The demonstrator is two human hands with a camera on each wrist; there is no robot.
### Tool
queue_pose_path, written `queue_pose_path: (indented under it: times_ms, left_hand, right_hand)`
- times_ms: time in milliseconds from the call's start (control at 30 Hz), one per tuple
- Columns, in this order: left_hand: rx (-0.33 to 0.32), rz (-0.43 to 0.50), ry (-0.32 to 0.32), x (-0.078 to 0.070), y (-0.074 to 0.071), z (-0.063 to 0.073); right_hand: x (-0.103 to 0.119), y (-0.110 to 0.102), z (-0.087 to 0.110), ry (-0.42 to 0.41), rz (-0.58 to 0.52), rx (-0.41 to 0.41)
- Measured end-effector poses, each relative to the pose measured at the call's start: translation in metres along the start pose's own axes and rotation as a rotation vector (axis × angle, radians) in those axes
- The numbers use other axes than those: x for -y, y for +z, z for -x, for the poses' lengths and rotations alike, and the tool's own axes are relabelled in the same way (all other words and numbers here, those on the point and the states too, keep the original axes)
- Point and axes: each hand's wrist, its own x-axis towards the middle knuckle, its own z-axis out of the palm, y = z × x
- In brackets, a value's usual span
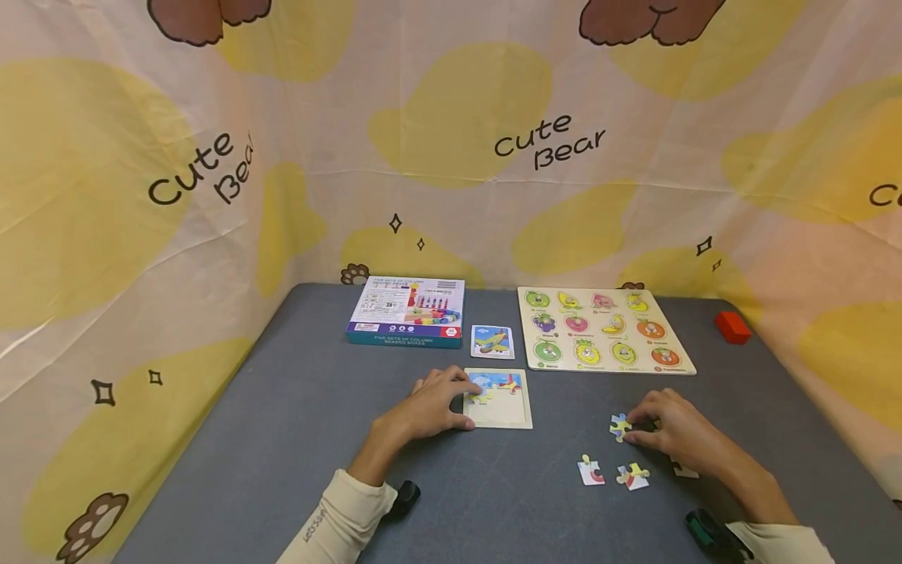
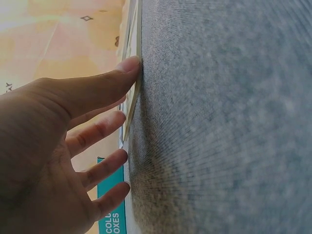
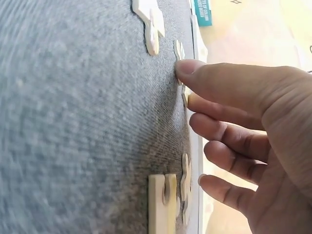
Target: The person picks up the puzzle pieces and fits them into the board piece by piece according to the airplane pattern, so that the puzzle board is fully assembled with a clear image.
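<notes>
A small square puzzle board (image 1: pixel 503 411) lies on the table, with a partly filled picture of sky and a plane along its top. My left hand (image 1: pixel 430 403) rests at its left side, the thumb at the lower left edge and the index finger over the picture. In the left wrist view the thumb tip touches the board's rim (image 2: pixel 132 105), with the other fingers spread. My right hand (image 1: pixel 680 431) pinches a blue and yellow jigsaw piece (image 1: pixel 619 428) by its right side between thumb and index finger. Other jigsaw pieces (image 1: pixel 590 471) lie nearby, one partly hidden under that hand.
Behind the puzzle board are a plane picture card (image 1: pixel 492 342) and a flat toy box (image 1: pixel 405 312). A fruit board (image 1: pixel 606 330) lies at the back right, with a red block (image 1: pixel 733 327) beyond it. Patterned cloth (image 1: pixel 451 157) hangs around the table.
</notes>
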Motion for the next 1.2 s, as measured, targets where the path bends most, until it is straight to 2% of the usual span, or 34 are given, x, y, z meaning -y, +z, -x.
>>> queue_pose_path:
  times_ms: [267, 500, 733, 1200]
  left_hand:
    - [-0.001, -0.002, -0.002, 0.0, 0.0, -0.001]
    - [-0.008, 0.011, 0.013, 0.0, 0.0, 0.0]
    - [-0.009, 0.016, 0.015, 0.0, 0.0, 0.0]
    - [0.0, -0.001, -0.004, -0.001, -0.001, 0.0]
  right_hand:
    - [0.008, 0.006, -0.01, -0.047, 0.001, -0.043]
    - [0.025, 0.011, -0.028, -0.034, -0.006, 0.001]
    - [0.041, 0.021, -0.048, -0.133, -0.01, -0.025]
    - [0.083, 0.042, -0.087, -0.153, 0.006, 0.08]
